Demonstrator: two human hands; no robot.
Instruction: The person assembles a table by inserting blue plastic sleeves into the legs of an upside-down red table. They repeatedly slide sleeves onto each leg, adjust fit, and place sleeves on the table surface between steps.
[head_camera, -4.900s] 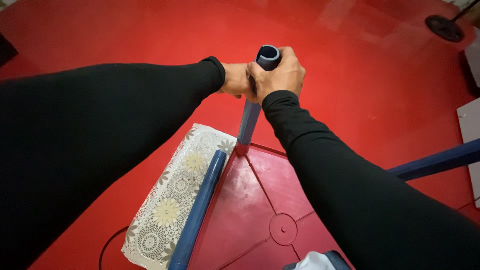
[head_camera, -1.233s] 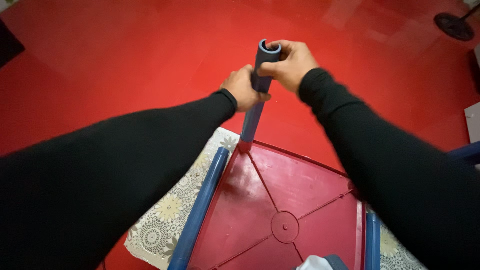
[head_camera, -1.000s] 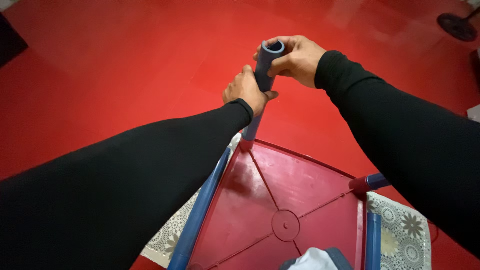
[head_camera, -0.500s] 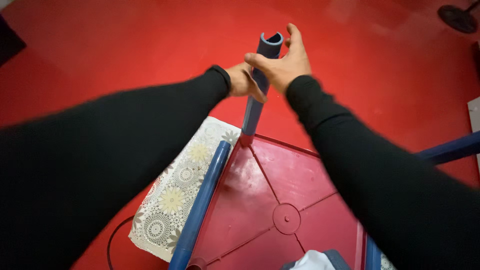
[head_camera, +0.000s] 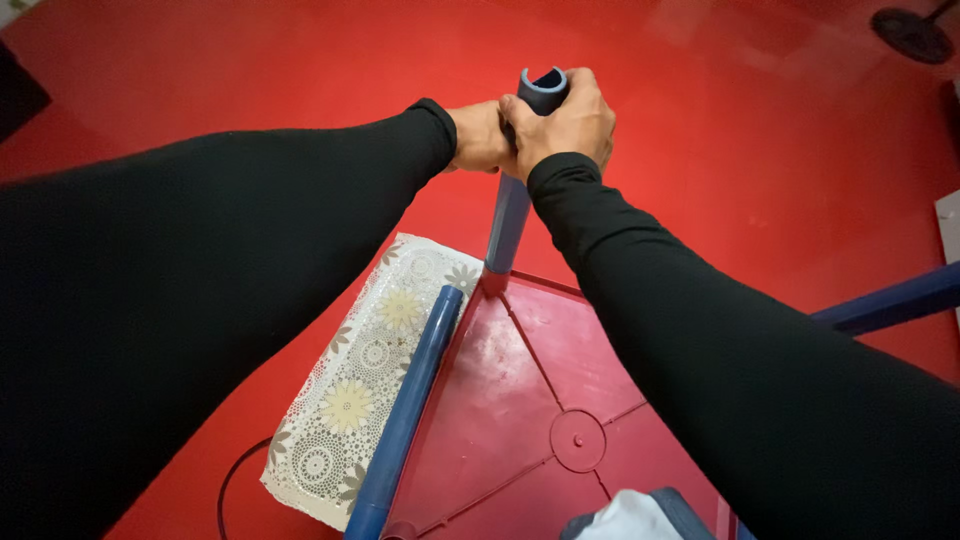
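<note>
Two hands on one blue leg (head_camera: 508, 225), that's the whole picture here. The red plastic table is flipped over on the red floor (head_camera: 250, 80), so you're looking at the ribbed underside of the tabletop (head_camera: 520, 400). The leg stands upright, its lower end sitting in the corner socket (head_camera: 493, 280).

The right hand (head_camera: 565, 125) is wrapped over the open top end, fingers closed tight around the tube. The left hand (head_camera: 478, 135) is clamped on just below and beside it, touching the right. My read is that this is the seating or working stage for that leg, with both arms bearing on it from above. Any force probably has to go straight down the tube. Leaning sideways could make it bind in the socket or slide the table on the patterned cloth (head_camera: 360, 390) under it.

A second leg (head_camera: 405, 420) lies flat along the left edge of the tabletop, and a third leg (head_camera: 890, 300) sticks out to the right. I can't tell if that one is plugged in.

Container-wise there's not much:
- The leg is hollow, and what shows of its open top looks empty.
- The corner socket holds only the leg.
- At the bottom edge, something white (head_camera: 630, 518) sits in a blue-grey thing, too cropped to call.

A fan base (head_camera: 912, 32) is way off in the far corner.
</note>
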